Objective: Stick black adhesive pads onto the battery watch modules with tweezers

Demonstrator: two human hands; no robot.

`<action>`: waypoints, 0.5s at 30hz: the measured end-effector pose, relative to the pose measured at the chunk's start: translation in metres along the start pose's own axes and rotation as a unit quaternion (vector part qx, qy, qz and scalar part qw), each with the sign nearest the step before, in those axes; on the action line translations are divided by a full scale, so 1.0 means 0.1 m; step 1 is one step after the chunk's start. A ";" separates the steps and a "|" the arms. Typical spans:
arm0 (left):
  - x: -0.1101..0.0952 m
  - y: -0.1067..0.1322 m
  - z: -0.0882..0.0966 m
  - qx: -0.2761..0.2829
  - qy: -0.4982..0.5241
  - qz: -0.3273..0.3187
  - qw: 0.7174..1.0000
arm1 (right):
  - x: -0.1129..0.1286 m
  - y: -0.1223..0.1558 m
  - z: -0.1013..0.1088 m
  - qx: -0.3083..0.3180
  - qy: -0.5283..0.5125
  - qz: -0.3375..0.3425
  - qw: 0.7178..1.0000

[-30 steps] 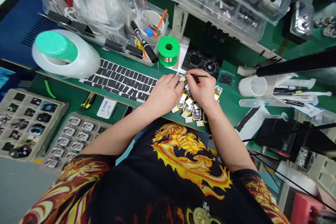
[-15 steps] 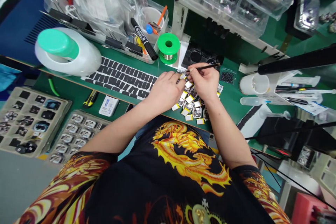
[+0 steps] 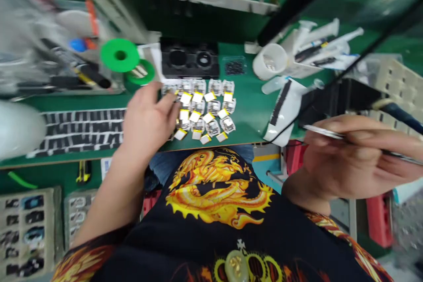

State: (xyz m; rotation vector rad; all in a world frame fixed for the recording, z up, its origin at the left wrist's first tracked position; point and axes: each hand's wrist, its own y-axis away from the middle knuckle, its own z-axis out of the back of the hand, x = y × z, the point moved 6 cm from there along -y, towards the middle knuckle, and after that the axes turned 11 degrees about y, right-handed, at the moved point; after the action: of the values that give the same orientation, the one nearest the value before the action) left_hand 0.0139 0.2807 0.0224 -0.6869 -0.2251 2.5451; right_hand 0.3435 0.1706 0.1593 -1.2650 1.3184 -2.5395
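Note:
My left hand rests on the green bench at the left edge of a cluster of several small silver parts with yellow and white tabs; its fingertips touch the nearest ones, and I cannot tell whether they hold one. My right hand is raised close to the camera at the right, off the bench, fingers closed on thin metal tweezers that point left. The frame is blurred by motion.
A green wire spool and a black fixture with round holes stand behind the parts. A sheet of black pads lies left. A white cup and syringes sit at right. Part trays lie lower left.
My right hand has lifted off the parts and swung far right toward the camera with the tweezers. The view has turned right. My left hand stays by the parts.

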 end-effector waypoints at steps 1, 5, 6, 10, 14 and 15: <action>-0.02 -0.01 0.02 -0.004 -0.007 0.000 1.000 | -0.10 0.02 0.25 -0.077 0.011 0.010 0.997; -0.45 -0.05 0.03 -0.014 0.030 -0.059 0.998 | -0.75 0.31 0.76 -0.133 0.062 -0.061 0.987; -0.65 -0.06 -0.02 -0.003 0.055 -0.099 0.994 | -0.94 0.42 0.77 -0.087 0.054 -0.113 0.988; -1.51 -0.02 -0.40 0.096 0.128 -0.251 0.955 | -1.39 0.89 0.63 0.083 0.066 -0.218 0.970; -2.04 0.02 -0.85 0.186 0.138 -0.340 0.912 | -1.54 1.04 0.52 0.158 0.060 -0.199 0.965; -2.11 0.03 -0.93 0.198 0.139 -0.354 0.903 | -1.57 1.05 0.50 0.167 0.054 -0.194 0.965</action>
State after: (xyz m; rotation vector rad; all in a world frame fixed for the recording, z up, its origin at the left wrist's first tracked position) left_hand 0.2189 0.1761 0.0323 -0.6432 0.1258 1.6993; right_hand 0.4484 0.1242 0.0008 -1.4418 0.6504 -2.9589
